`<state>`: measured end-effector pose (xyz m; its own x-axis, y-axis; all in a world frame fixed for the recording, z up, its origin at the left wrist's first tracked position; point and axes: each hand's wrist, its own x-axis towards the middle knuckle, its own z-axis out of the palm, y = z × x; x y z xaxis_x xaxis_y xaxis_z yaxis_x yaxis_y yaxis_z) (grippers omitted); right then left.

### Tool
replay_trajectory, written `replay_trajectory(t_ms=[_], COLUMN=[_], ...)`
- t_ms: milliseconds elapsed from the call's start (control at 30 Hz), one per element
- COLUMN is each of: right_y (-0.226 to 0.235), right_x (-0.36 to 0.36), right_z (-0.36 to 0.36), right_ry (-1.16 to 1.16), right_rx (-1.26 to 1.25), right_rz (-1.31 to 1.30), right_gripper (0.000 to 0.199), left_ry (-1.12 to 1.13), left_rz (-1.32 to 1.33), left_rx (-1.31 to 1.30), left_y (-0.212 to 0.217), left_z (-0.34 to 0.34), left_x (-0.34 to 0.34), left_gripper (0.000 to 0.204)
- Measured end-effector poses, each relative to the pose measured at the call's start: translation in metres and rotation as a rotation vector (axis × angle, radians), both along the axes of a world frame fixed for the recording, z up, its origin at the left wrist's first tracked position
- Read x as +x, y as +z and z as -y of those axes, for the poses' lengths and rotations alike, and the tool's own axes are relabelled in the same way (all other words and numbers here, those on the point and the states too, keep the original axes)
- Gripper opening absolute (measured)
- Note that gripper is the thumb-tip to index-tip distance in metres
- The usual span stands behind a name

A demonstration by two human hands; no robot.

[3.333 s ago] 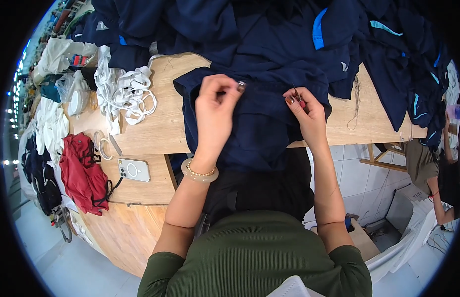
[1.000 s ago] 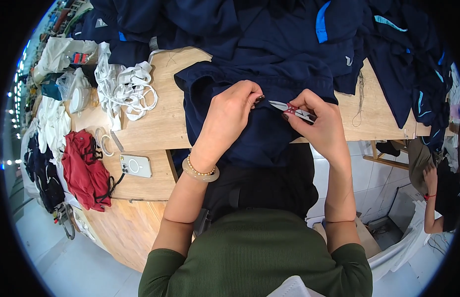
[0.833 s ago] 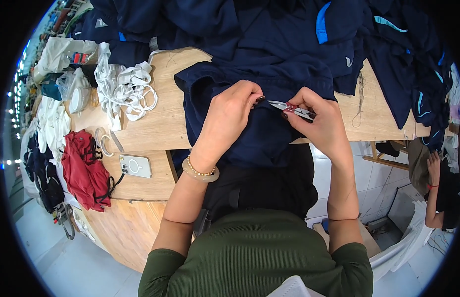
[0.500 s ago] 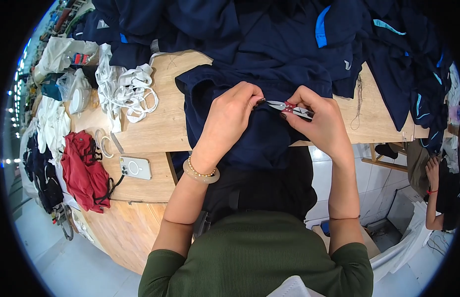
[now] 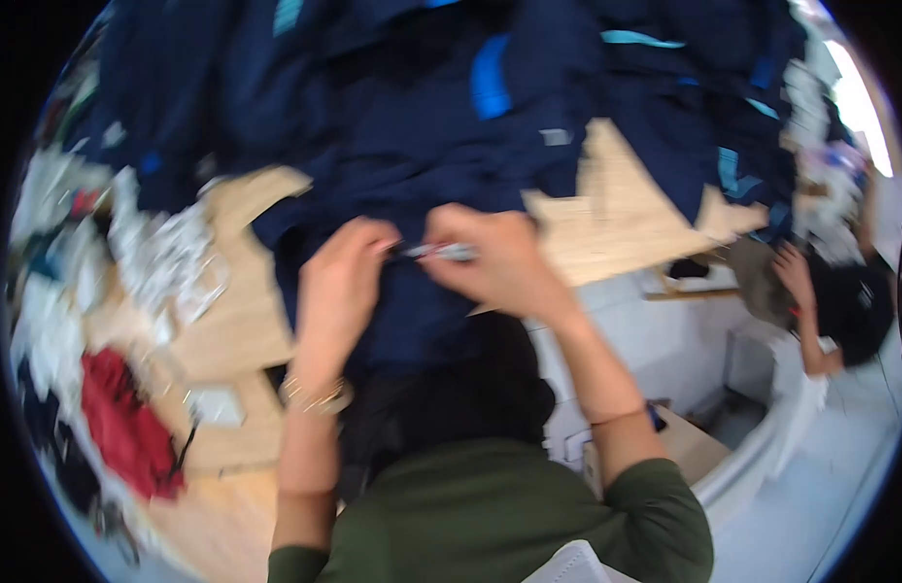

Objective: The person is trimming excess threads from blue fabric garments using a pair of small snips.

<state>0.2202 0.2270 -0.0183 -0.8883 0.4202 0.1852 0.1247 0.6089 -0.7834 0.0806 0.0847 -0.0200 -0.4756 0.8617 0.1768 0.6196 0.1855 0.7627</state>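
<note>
Thread snips [image 5: 455, 252] with pale blades lie in my right hand [image 5: 490, 255], closed around them, the tip directed left. Just left of that tip, my left hand [image 5: 340, 284] is pinched together over the cloth. What sits between its fingertips is too blurred to make out. Under both hands a navy garment [image 5: 402, 316] spreads across the table's near edge and over my lap.
A large heap of navy garments [image 5: 373, 97] with blue strips covers the far side of the wooden table [image 5: 227, 335]. On the left are white straps [image 5: 174, 262], a phone [image 5: 218, 405] and a red bag [image 5: 125, 423]. Another person's arm [image 5: 799, 282] shows at right.
The view has swung, so the table and both hands appear farther left, and the picture is blurred. My hands stay close together, with the snips still in the right one.
</note>
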Motion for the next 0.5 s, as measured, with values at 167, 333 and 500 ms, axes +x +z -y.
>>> replay_trajectory(t_ms=[167,333,500], right_y=[-0.005,-0.011,-0.012], right_x=[-0.003,0.014,0.019], right_z=[0.007,-0.003,-0.005], right_ry=[-0.012,-0.055,-0.063], right_rx=[-0.062,-0.105,-0.182], right_rz=[-0.079,-0.055,-0.087], right_gripper=[0.017,0.019,0.020], left_ry=[0.008,-0.056,-0.124], left_rz=[0.071,0.062,0.118], left_rx=[-0.036,0.021,-0.041], left_y=[0.004,0.000,0.010], left_z=[0.011,-0.003,-0.001], left_x=[-0.005,-0.001,0.006], left_gripper=[0.004,0.003,0.020])
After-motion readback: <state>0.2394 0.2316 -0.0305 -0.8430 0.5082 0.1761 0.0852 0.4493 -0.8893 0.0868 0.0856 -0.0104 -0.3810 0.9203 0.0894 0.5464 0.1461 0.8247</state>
